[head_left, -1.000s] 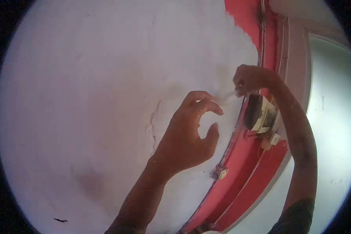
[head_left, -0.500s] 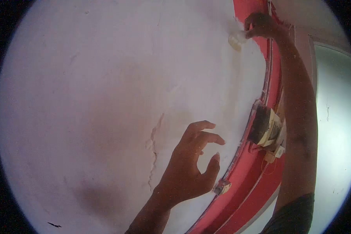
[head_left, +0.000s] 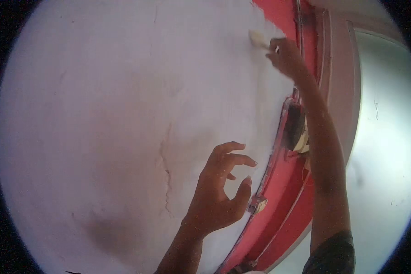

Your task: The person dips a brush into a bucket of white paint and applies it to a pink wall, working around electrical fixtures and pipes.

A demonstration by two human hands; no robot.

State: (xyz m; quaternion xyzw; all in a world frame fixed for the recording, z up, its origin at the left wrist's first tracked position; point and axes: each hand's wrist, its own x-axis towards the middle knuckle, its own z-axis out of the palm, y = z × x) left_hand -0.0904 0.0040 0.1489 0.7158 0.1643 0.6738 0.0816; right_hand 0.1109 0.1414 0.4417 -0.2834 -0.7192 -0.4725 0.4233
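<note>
My right hand (head_left: 286, 58) is raised high and closed round the handle of a paintbrush (head_left: 258, 39). Its pale bristles point left, over the white wall (head_left: 100, 86) close to the ragged edge of the red paint (head_left: 281, 17). Lower down, my left hand (head_left: 223, 192) hangs in front of the wall with nothing in it, thumb and fingers curved and spread apart. A jagged crack (head_left: 167, 176) runs down the wall to the left of that hand.
A dark and cream electrical fitting (head_left: 295, 130) sits on the red strip, partly behind my right forearm. A smaller switch box (head_left: 258, 205) is mounted below it. A cable (head_left: 281, 230) runs along the red surface. A pale, bright panel (head_left: 383, 137) stands at the right.
My right hand has moved left and down with the paintbrush, whose bristles now point left. The view has shifted slightly; my left hand keeps its curved shape.
</note>
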